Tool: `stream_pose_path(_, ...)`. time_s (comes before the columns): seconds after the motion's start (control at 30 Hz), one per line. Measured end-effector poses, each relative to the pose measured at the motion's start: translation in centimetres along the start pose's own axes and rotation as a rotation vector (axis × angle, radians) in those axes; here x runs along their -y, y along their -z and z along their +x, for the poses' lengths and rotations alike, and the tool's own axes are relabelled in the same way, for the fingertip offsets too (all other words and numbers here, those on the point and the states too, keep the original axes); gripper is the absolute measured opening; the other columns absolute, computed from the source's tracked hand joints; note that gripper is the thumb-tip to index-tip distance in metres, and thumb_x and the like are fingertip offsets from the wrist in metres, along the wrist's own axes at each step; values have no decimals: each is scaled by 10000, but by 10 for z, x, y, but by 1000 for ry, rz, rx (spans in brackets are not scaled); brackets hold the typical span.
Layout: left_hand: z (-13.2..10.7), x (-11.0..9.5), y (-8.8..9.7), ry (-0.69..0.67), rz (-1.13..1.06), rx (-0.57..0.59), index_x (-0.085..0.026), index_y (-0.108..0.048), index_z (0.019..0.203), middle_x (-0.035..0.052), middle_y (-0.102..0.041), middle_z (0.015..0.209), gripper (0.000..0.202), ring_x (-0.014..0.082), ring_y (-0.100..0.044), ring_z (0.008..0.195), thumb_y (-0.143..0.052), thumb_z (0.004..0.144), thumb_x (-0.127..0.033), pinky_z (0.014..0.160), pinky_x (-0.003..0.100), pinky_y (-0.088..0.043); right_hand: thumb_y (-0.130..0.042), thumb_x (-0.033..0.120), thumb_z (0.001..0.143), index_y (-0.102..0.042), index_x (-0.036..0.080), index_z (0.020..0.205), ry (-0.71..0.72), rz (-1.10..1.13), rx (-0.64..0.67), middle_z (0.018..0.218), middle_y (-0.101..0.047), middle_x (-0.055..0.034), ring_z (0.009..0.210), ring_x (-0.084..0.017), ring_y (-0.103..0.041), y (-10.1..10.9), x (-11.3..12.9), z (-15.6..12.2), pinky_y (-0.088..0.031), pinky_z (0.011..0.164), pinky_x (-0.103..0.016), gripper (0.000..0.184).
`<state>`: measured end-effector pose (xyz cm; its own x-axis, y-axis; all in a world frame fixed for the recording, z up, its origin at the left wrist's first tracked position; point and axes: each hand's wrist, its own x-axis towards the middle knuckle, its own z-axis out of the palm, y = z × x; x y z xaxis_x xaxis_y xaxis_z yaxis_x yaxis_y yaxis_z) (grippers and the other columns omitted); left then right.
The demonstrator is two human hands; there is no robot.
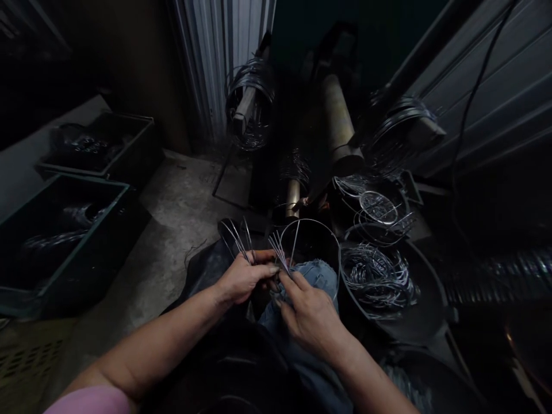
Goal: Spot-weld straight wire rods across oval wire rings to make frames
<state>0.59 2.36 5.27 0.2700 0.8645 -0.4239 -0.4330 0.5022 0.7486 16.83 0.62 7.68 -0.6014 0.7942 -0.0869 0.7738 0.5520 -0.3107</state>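
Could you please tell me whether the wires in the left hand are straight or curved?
Curved: the wires bow in arcs above the left hand.

Head-worn view, angled down at hands

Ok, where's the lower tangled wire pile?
In the head view, the tangled wire pile lies in a dark round pan, right of the right hand and wire hoop, below a second wire heap.

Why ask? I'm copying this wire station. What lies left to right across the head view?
Green crate → concrete floor → left hand → right hand, both on wires → wire loops → corrugated wall
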Motion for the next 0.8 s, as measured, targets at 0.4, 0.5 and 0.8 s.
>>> stream_pose_path(0.4, 14, -13, -6, -3, -19, 8, -130, -667, 977, 29, -646, 628, 356, 87, -553, 454, -686, 623, -165, 438, 179, -384, -430, 207, 808, -464, 117, 1228, 0, -45, -26, 1136, -541, -154, 790, -202, -610, 9, -8, 13, -485, 646, -302, 431)
stream_pose_path(0.5, 17, -14, -7, -6, -46, 8, -133, -664, 985, 24, -644, 618, 361, 88, -551, 451, -685, 625, -153, 451, 188, -400, -430, 203, 810, -456, 114, 1233, -6, -36, -20, 1120, -543, -154, 784, -201, -606, 13, -8, 15, -480, 634, -298, 434)
stream_pose_path(0.8, 22, -25, -13, -34, -48, 34, -133, -651, 1010, 35, -653, 618, 380, 110, -569, 442, -662, 631, -130, 422, 192, -399, -422, 171, 801, -430, 129, 1239, -17, -6, 2, 1112, -532, -127, 878, -211, -583, 28, -9, 20, -462, 710, -309, 440)
